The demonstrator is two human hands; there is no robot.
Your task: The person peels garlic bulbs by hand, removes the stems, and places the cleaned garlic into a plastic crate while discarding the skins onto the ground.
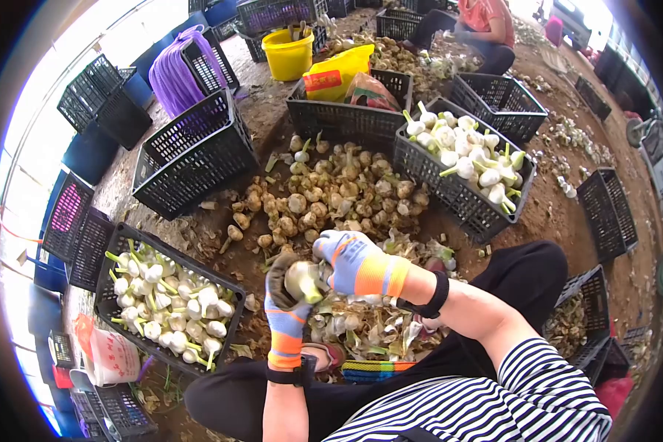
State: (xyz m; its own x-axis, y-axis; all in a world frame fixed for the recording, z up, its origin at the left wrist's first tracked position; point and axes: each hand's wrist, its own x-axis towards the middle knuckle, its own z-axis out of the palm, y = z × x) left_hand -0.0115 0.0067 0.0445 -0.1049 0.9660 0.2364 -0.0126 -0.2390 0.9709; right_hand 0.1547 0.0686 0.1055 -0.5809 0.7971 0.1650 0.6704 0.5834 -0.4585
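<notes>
A garlic bulb [299, 278] with a short green stem stub rests in my left hand [283, 302], whose gloved fingers wrap around its side. My right hand [353, 264], in a grey and orange glove, is closed right beside the bulb; what its fingers pinch is hidden. Below both hands lies a heap of loose garlic skins [368, 320]. Beyond them spreads a pile of brownish unpeeled garlic bulbs [339, 188] on the ground. White garlic bulbs fill a black crate at my left [104, 295] and another black crate at front right [449, 195].
A black crate [309, 118] ahead holds a yellow bag [339, 74]. Nearby stand a yellow bucket [287, 55], a tilted black crate [199, 166] and purple netting [178, 74]. A white bag [114, 357] lies at left. Another person [486, 33] sits at the back.
</notes>
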